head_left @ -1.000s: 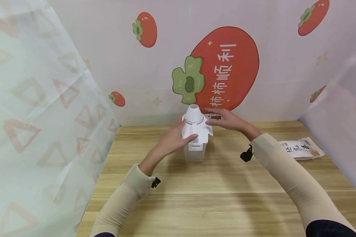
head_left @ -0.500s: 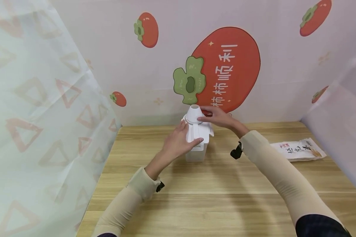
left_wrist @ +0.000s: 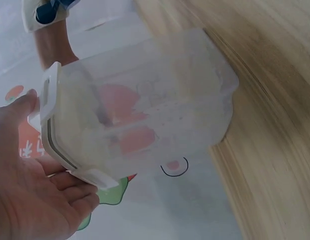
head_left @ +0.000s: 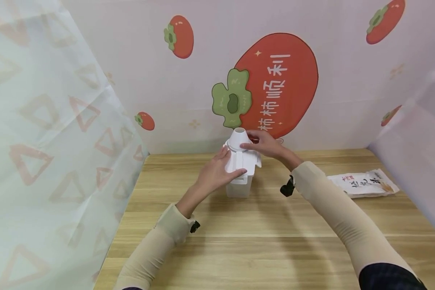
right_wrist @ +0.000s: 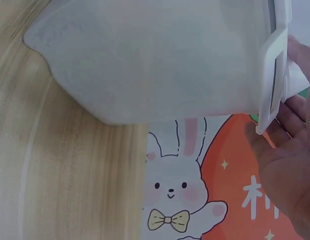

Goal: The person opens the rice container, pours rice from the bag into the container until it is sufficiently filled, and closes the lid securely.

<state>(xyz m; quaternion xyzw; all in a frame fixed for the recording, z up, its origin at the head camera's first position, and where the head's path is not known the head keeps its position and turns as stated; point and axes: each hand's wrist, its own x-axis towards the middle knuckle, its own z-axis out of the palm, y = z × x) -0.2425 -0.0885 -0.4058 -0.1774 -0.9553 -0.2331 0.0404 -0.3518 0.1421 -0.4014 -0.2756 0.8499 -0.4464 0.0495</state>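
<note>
A tall translucent plastic storage container (head_left: 238, 191) stands upright on the table near the back wall. Over its top is a white lid (head_left: 247, 159), bearing a white cone-shaped cap (head_left: 236, 137) with an opening at its tip. My right hand (head_left: 267, 145) holds the cone from the right, thumb in front and fingers behind. With fingers spread, my left hand (head_left: 214, 172) rests against the lid's left side, its thumb across the front. In the left wrist view, that hand (left_wrist: 49, 190) lies beside the lid's white clips (left_wrist: 97, 177). The container's wall (right_wrist: 160, 65) fills much of the right wrist view.
A white packet (head_left: 367, 183) with printed characters lies on the wooden table (head_left: 246, 249) at the right, partly behind the right sleeve. A printed sheet (head_left: 188, 88) forms the back wall. Similar sheets line the left and right sides.
My right hand has moved left from beside the lid and taken hold of the cone. My left hand has shifted slightly right against the lid. The container has stayed in place.
</note>
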